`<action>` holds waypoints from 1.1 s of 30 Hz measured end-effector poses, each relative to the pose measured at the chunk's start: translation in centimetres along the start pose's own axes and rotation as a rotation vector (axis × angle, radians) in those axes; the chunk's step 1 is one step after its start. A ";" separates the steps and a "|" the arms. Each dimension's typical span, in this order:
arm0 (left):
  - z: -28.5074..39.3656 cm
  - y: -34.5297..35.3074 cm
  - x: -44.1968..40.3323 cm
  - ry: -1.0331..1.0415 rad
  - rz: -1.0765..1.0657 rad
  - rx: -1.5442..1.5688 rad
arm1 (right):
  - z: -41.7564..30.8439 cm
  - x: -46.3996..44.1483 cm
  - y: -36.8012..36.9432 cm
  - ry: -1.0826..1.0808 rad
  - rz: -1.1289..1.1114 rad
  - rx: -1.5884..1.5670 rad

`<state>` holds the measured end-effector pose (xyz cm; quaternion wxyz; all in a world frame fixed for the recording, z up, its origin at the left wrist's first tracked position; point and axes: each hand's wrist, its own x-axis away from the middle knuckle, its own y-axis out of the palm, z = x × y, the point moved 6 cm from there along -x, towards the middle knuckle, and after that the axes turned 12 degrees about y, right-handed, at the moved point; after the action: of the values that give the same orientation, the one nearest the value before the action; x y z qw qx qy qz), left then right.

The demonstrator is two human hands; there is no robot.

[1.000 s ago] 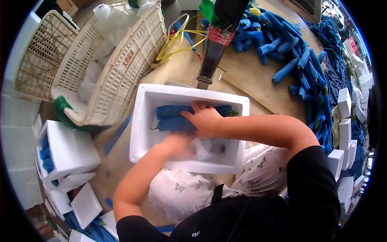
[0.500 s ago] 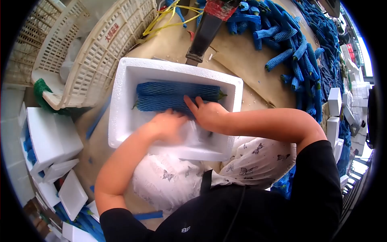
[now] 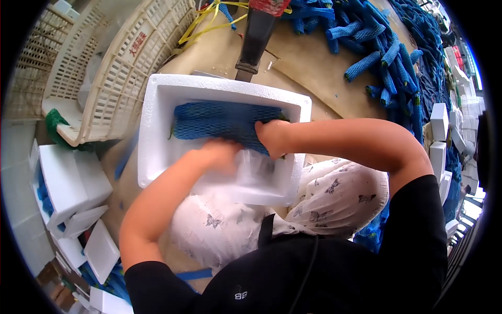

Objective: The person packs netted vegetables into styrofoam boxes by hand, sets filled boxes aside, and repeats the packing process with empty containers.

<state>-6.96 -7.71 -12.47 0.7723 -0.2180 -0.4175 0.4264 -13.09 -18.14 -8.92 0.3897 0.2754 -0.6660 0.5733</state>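
Note:
A white foam box [image 3: 225,83] holds long green vegetables in blue net sleeves [image 3: 209,123], laid side by side along its far wall. My right hand [image 3: 273,137] is inside at the right end, closed round a blue-netted vegetable [image 3: 251,138] that slants down toward me; a stem tip shows below the hand. My left hand [image 3: 222,154] is blurred by motion at the near side of the netted vegetables, its fingers partly hidden against them. Clear plastic film [image 3: 253,170] lies on the near part of the box floor.
Cream plastic crates [image 3: 117,78] stand at the left. A dark post with a red top [image 3: 256,42] rises behind the box. Many blue-netted vegetables [image 3: 389,49] are heaped at the back right. More white foam boxes [image 3: 73,178] sit at the left. Yellow straps [image 3: 201,23] lie at the back.
My right hand has gone from lying over the netted vegetables to gripping one at the right end. My left hand has shifted slightly and stays blurred. The view has moved a little.

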 end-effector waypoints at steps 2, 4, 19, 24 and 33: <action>0.1 0.0 -0.1 0.036 0.024 0.076 | 0.0 -0.5 0.7 -0.010 -0.030 -0.041; 0.7 -1.1 -0.3 0.010 -0.109 0.184 | -0.1 -0.6 1.1 0.043 -0.068 -0.122; 1.3 -2.7 -0.5 0.072 -0.068 -0.012 | -0.3 -5.5 6.2 0.259 0.097 -0.382; 0.3 -1.1 0.7 0.116 0.101 0.128 | -1.2 -2.3 0.3 0.038 0.007 0.112; 0.1 -4.4 1.4 -0.055 0.132 0.121 | 0.5 -2.9 -2.2 0.081 0.066 0.435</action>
<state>-4.55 -8.90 -8.70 0.7425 -0.1863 -0.3966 0.5067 -9.79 -19.30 -10.16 0.3285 0.3077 -0.5192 0.7265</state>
